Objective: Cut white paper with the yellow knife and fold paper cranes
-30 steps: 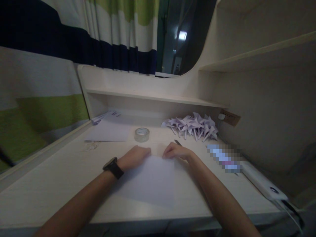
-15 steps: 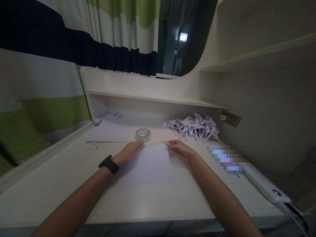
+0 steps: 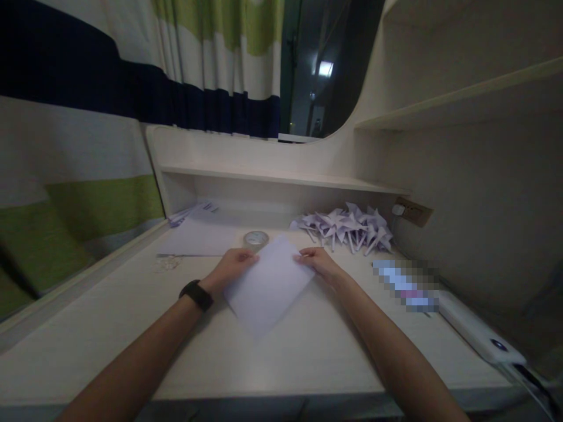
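A white sheet of paper [image 3: 270, 287] is turned cornerwise in front of me, one corner pointing at me and another away. My left hand [image 3: 235, 268] pinches its upper left edge, thumb on top. On the upper right edge, my right hand [image 3: 319, 264] grips it the same way, with the other fingers hidden beneath. Just beyond the sheet lies a roll of clear tape [image 3: 255, 238], close to my left fingers. A dark watch [image 3: 196, 295] is on my left wrist.
A stack of white paper [image 3: 197, 237] lies at the back left, with small pale scraps [image 3: 168, 264] before it. Paper pinwheels [image 3: 347, 225] are heaped at the back right. A blurred-out phone-like object [image 3: 404, 285] and a white power strip [image 3: 477, 328] lie on the right.
The sheet has rotated from lying square to me to standing cornerwise. Both hands have stayed in nearly the same place, still holding it.
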### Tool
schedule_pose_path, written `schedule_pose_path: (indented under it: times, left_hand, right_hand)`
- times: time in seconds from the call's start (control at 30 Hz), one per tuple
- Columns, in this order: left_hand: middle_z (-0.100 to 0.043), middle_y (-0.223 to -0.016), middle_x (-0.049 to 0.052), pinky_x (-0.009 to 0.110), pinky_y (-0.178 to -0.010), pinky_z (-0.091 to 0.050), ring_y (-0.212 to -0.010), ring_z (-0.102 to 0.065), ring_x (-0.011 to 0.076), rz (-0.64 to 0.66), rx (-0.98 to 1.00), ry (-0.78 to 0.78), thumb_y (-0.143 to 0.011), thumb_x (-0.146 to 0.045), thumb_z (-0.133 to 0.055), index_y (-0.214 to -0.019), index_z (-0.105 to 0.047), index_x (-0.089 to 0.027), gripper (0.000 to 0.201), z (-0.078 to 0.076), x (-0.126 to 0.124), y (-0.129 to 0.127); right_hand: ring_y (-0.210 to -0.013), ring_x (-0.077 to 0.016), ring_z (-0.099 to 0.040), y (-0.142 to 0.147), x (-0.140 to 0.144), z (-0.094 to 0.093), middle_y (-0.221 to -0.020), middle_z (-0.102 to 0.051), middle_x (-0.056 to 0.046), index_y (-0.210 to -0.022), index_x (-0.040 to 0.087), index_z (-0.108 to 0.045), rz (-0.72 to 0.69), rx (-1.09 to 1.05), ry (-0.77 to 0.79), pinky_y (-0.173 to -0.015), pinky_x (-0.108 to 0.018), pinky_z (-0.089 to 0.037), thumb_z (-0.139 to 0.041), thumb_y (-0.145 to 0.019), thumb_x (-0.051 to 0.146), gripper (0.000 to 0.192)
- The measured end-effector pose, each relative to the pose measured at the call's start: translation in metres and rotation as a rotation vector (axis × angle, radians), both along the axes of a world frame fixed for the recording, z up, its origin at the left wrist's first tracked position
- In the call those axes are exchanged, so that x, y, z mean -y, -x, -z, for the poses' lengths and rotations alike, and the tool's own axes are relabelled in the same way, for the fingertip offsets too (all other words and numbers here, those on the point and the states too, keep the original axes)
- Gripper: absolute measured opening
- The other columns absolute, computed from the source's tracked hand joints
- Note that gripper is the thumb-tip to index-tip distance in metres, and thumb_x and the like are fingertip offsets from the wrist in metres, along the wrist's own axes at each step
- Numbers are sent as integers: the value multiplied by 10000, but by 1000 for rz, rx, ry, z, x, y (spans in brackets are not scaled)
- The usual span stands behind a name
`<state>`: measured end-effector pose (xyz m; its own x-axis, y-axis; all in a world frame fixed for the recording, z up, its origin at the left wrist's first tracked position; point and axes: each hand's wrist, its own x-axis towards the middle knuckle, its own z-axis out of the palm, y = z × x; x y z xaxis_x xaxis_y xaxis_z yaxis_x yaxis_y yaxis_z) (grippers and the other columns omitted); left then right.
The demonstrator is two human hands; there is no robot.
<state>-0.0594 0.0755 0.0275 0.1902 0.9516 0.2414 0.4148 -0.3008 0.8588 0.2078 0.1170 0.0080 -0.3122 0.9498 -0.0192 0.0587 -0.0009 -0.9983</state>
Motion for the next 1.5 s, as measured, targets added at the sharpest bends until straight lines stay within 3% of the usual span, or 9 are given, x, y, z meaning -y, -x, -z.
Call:
schedule_pose_path:
  times: [0.13,0.3,0.47,0.63,0.8,0.97,1.17,1.33,1.5]
  left_hand:
    - [-640,-671,41,250,-518,-385,-569,-533,157,-141,311,65,-723,-501,-649,-735,-640,-135,366,4,0,-3]
    - [-680,-745,64,256,-544,-434,-603,-576,164,-138,512,120,-692,-478,-703,-816,-656,-132,370,11,-5,-4]
    - [-691,-785,64,245,-572,-443,-644,-595,152,-49,545,84,-685,-412,-741,-810,-654,-144,308,6,-2,-8]
    - [-698,-805,69,266,-640,-454,-726,-611,175,25,491,38,-695,-407,-733,-796,-676,-139,292,0,3,-11]
    - [-691,-768,54,273,-647,-452,-743,-612,189,-17,444,-37,-704,-414,-724,-749,-681,-144,277,-4,5,-10]
    - [-704,-792,72,297,-672,-468,-773,-622,213,60,360,22,-719,-497,-697,-766,-699,-141,359,-3,5,-10]
    - [-710,-1007,105,345,-793,-490,-912,-635,241,103,492,29,-754,-497,-686,-972,-700,-149,411,6,-2,-11]
    - [-721,-920,105,367,-790,-493,-829,-643,229,138,464,118,-742,-529,-689,-906,-716,-131,431,12,-6,-8]
    - [-707,-888,85,312,-697,-493,-772,-628,203,96,538,79,-744,-503,-693,-915,-698,-132,408,4,1,-12]
  right_hand:
    - [-709,-192,-688,8,2,8,-873,-735,-92,-949,149,-676,-61,-183,93,-655,-300,-544,-786,-684,379,368]
    - [-686,-188,-678,21,4,10,-816,-732,-96,-806,131,-696,-8,-193,10,-660,-305,-550,-790,-654,476,389]
    - [-698,-178,-660,23,5,-4,-783,-725,-36,-814,175,-705,153,-270,-194,-710,-323,-541,-800,-605,516,412]
    - [-725,-182,-656,22,8,-12,-809,-727,-22,-854,203,-716,154,-292,-260,-736,-328,-526,-811,-598,492,397]
    - [-820,-213,-668,22,10,-14,-880,-731,-35,-933,212,-712,153,-306,-321,-789,-352,-513,-793,-631,486,416]
    - [-796,-222,-668,21,9,-13,-881,-736,-54,-916,187,-720,144,-255,-317,-773,-365,-514,-790,-635,487,417]
    - [-832,-225,-671,22,10,-13,-940,-737,-49,-954,208,-721,127,-279,-323,-779,-361,-516,-794,-635,485,429]
    - [-781,-221,-671,21,11,-9,-886,-737,-63,-914,181,-728,102,-207,-248,-728,-353,-516,-789,-630,505,435]
    - [-682,-196,-655,24,14,-11,-794,-729,-62,-809,162,-723,150,-229,-192,-641,-315,-510,-821,-587,471,393]
